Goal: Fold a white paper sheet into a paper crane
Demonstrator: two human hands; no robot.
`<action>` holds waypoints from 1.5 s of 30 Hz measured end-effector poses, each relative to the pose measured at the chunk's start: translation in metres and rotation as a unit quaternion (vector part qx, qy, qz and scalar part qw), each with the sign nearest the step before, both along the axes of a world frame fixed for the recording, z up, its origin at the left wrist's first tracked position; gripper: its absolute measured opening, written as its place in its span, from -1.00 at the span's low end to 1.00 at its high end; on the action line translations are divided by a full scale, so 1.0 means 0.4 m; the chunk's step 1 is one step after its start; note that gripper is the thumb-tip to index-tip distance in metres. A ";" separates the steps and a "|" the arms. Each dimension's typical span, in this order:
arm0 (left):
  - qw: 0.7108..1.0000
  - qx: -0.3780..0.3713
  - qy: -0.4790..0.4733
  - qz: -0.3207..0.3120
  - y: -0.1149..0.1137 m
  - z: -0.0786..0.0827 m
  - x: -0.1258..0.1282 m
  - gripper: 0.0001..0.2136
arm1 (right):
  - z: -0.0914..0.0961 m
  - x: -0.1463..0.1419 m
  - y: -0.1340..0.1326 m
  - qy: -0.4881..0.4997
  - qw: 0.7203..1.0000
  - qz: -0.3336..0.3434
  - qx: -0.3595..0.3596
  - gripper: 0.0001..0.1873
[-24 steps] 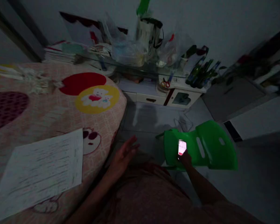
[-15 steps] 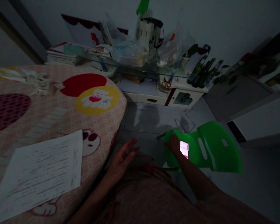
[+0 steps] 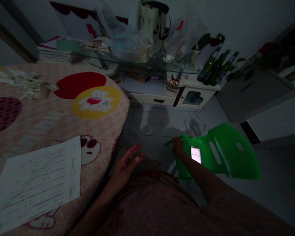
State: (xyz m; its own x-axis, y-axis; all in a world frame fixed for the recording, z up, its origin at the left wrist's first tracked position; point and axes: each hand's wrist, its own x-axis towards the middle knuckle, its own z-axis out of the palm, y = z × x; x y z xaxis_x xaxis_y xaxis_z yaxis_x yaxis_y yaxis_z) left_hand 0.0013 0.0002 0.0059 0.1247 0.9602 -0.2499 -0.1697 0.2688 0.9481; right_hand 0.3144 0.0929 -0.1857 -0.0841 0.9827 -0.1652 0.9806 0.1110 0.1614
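- The right hand (image 3: pixel 178 146) lies on the near-left corner of the green chair (image 3: pixel 226 154). In this dim light I cannot tell whether its fingers clasp the seat's edge or merely rest there.
- The phone (image 3: pixel 196 154) lies on the chair's seat with its screen lit, just beside that hand and not in it.
- The left hand (image 3: pixel 127 162) hovers left of the chair, fingers spread open, holding nothing.
- A sheet of paper (image 3: pixel 39 180) lies on the bedspread (image 3: pixel 51 124), well left of the chair.

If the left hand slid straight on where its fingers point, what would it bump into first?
Probably nothing close: the open left hand points over grey floor tiles towards the low white cabinet; depth is unclear.
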 end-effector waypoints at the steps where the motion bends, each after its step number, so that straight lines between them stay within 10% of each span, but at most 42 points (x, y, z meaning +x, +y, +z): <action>1: 1.000 0.002 0.000 0.000 0.000 0.001 0.001 -0.43 | -0.003 0.007 -0.018 -0.003 1.000 0.013 -0.007 -0.11; 17: 0.999 0.008 0.009 -0.031 -0.013 0.010 0.007 -0.42 | -0.020 0.105 -0.302 0.070 0.990 0.121 -0.033 -0.17; 30: 0.999 -0.007 0.028 -0.038 -0.009 0.006 0.014 -0.43 | 0.012 0.415 -0.491 0.130 0.946 -0.283 0.085 0.11; 45: 0.999 -0.009 0.027 -0.042 -0.007 0.005 0.014 -0.44 | 0.000 0.397 -0.507 0.178 0.911 -0.363 0.075 0.05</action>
